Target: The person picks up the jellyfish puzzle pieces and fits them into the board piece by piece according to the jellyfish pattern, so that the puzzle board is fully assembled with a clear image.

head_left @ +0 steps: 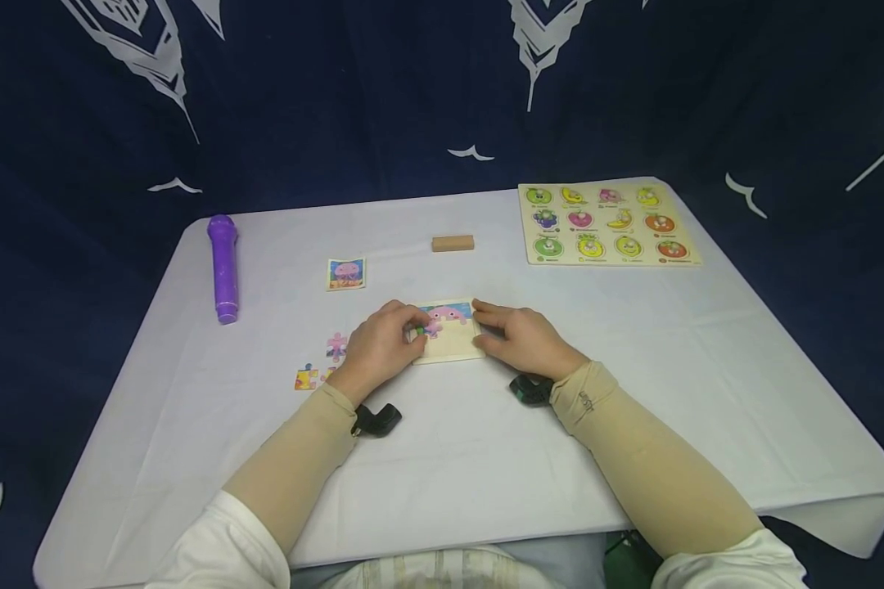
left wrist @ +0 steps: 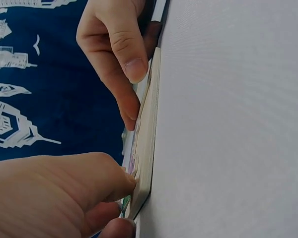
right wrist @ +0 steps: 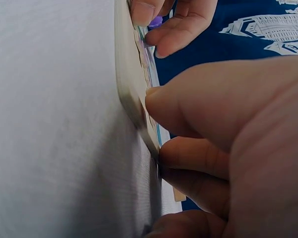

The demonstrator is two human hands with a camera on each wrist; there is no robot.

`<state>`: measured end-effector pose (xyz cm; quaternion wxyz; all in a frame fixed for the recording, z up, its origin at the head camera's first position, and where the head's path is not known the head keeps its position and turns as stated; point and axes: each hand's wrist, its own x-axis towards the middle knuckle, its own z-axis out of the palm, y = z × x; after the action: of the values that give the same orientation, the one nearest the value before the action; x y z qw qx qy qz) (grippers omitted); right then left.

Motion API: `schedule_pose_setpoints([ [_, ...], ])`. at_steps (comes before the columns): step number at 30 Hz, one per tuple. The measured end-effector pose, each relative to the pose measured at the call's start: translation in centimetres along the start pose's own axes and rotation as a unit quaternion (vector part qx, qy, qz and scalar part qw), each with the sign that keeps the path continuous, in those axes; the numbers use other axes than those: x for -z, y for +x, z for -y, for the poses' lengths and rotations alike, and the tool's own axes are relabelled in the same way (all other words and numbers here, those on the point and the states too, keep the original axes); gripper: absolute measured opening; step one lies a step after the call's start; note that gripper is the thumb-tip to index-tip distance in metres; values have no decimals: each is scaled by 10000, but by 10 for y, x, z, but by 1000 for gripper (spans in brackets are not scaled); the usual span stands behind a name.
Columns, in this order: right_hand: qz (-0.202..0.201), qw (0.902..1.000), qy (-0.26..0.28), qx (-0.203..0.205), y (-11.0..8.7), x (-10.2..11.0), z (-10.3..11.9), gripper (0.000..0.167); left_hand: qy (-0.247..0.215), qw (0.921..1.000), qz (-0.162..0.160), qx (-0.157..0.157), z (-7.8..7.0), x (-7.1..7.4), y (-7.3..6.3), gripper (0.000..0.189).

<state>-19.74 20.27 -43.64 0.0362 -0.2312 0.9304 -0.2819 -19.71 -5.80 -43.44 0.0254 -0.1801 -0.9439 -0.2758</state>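
A small jigsaw puzzle board (head_left: 449,348) lies on the table between both hands, with pink and blue pieces fitted along its far edge. At its left side, my left hand (head_left: 383,343) pinches a pink and green puzzle piece (head_left: 433,329) over the board. Its thumb comes down at the board's surface in the left wrist view. My right hand (head_left: 526,337) grips the board's right edge, thumb on top and fingers along the side. Loose puzzle pieces (head_left: 336,346) lie left of the left hand, one partly hidden by the wrist.
A small picture card (head_left: 346,274) lies beyond the left hand, and a wooden block (head_left: 453,243) behind the board. A purple microphone-shaped stick (head_left: 224,270) is at the far left. A fruit picture board (head_left: 607,225) lies at the back right of the white-covered table (head_left: 707,393).
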Motion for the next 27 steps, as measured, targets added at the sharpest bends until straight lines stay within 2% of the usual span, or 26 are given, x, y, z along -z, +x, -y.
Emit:
schedule_pose_setpoints([
  [10,-17,10000,-66,47,1,0,-1,52,-77,9997,-32,-218,0,-2,2,39],
  [15,-45,9999,-59,70,1,0,-1,52,-124,9998,-37,-178,1,-3,2,40],
  [27,-95,9998,-49,152,-1,0,0,52,-65,9999,-128,-48,2,-3,0,11],
])
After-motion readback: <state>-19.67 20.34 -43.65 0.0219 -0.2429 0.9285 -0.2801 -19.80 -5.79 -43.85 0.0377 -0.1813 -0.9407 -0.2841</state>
